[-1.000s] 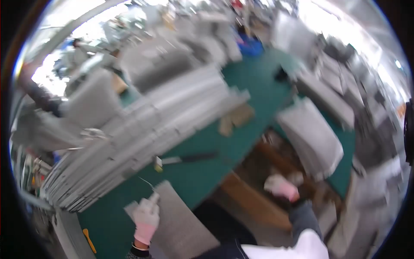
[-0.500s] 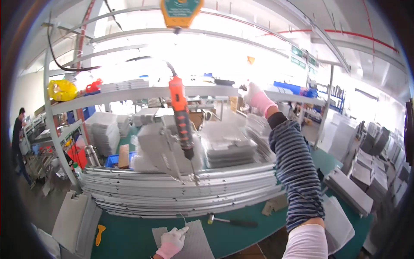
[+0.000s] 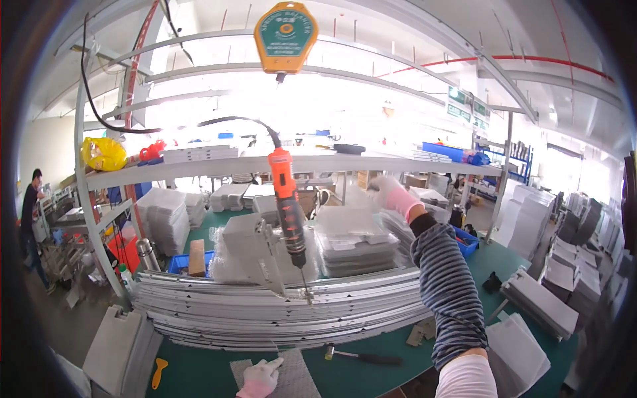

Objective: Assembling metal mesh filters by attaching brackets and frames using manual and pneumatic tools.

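Now we see our right hand (image 3: 391, 194), in a pale glove with a pink cuff, stretched up and forward toward the shelf (image 3: 219, 163); the fingers look loosely curled, though glare keeps us from telling whether they close on anything. Our striped sleeve (image 3: 446, 292) runs up to it from the lower edge. Down low, our left hand (image 3: 260, 379), gloved too, rests flat with the fingers together and one pointing forward, pressed on a grey pad (image 3: 292, 375) that lies on the green surface (image 3: 371, 381).

Between both hands hangs an orange screwdriver (image 3: 288, 205), tip down, on a black cable beneath the yellow balancer (image 3: 285, 34) overhead. Its bit ends just above a stack of long metal rails (image 3: 279, 312) laid across the surface. Right of the pad lies a hammer (image 3: 361, 357) with a black handle, near the rails' front edge. A yellow scraper (image 3: 158, 373) sits to the left of the pad. Grey panels (image 3: 539, 306) are stacked at the right. Far left, a person (image 3: 32, 225) stands in the aisle.
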`<state>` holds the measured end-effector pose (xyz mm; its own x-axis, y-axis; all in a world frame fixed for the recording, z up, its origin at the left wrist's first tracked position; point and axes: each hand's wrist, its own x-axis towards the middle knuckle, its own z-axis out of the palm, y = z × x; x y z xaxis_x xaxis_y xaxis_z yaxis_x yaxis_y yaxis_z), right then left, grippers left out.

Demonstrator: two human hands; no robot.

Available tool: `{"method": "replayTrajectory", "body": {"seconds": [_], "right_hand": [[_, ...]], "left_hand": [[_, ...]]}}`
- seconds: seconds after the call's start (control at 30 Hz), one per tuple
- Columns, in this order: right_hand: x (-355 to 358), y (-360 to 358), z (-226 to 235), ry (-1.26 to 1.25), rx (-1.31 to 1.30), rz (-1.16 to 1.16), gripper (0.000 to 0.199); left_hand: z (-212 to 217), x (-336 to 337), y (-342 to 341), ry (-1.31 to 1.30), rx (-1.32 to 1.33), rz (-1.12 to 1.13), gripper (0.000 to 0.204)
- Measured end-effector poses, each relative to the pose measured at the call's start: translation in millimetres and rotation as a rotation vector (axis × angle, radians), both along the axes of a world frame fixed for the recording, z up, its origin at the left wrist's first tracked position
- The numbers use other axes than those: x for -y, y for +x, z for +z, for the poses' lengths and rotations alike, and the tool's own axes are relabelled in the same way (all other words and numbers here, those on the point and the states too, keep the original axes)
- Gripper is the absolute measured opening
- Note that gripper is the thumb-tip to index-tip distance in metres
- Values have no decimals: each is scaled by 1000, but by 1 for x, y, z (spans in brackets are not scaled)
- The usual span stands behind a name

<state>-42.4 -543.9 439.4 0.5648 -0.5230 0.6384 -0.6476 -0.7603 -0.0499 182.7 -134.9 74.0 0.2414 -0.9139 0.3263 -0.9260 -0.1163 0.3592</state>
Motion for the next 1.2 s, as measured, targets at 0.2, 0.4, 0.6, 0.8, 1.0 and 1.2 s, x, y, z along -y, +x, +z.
{"method": "replayTrajectory", "body": {"seconds": [0.2, 0.4, 0.6, 0.8, 1.0, 1.2], "right_hand": [[-46, -76, -33, 220, -255, 42, 27], [-113, -151, -120, 285, -166, 212, 25], [-230, -286, -292, 850, 44, 48, 18], [-358, -374, -457, 1335, -285, -420, 34], [-347, -379, -456, 1237, -27, -526, 24], [-422, -471, -583, 1170, -179, -987, 33]], "left_hand": [[3, -6, -12, 34, 10, -77, 35], [-9, 6, -32, -19, 41, -127, 36], [-8, 24, -63, 57, -13, -209, 32], [-17, 8, -57, 56, -94, -244, 37], [-13, 5, -72, 223, -77, -287, 38], [-5, 3, -69, 306, -46, -188, 39]]}}
